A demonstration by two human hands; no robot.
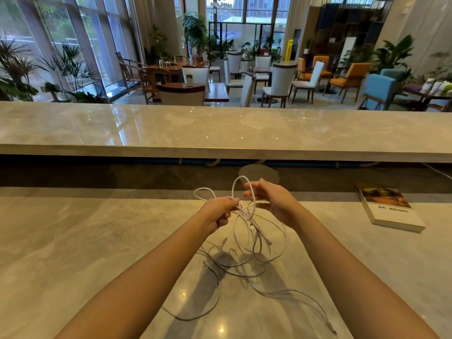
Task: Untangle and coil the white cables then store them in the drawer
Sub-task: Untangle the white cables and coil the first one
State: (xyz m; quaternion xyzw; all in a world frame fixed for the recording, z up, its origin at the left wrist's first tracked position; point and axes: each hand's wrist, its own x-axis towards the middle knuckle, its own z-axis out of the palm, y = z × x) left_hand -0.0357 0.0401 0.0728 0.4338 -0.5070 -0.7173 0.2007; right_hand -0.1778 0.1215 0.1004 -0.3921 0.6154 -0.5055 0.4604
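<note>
White cables (253, 227), left hand (216, 212), right hand (272, 203), one book (389, 207)

We find the cables (249, 217) hanging between the left hand (217, 212) and the right hand (272, 200), their loops trailing onto the counter (73, 241) below. A book (389, 209) lies on the counter to the right, and a raised ledge (220, 128) runs behind everything.

How many cables (252, 222) make the tangle cannot be told — strands overlap. The left forearm (146, 272) and right forearm (354, 272) are cut by the bottom edge. The book (389, 209) title is blurred — unreadable.
</note>
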